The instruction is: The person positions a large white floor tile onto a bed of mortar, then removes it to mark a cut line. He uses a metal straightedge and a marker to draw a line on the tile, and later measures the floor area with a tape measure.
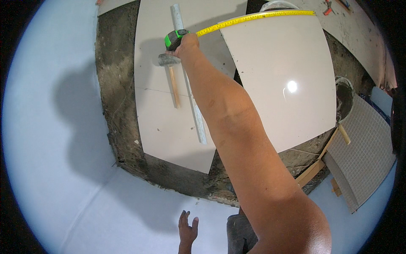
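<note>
A green and black tape measure (172, 40) is gripped in my right hand (187, 43), its arm stretched forward from the lower right. The yellow blade (262, 16) runs out to the right along the far edge of a glossy pale tile (283, 76). Just below the hand, a mallet (174, 82) with a grey head and wooden handle lies on another pale tile (156, 122). A long light metal bar (198, 122) rests beside it, partly hidden by my arm. Near the lower edge my left hand (187, 227) is raised, fingers apart and nothing in it.
Rough dark ground (112, 93) borders the tiles, next to a pale blue wall (50, 139). On the right stand a bucket (344, 95) with a wooden-handled tool, a ridged grey tile (363, 148) and a wooden piece (311, 172). Red-handled pliers (327, 7) lie at the far right.
</note>
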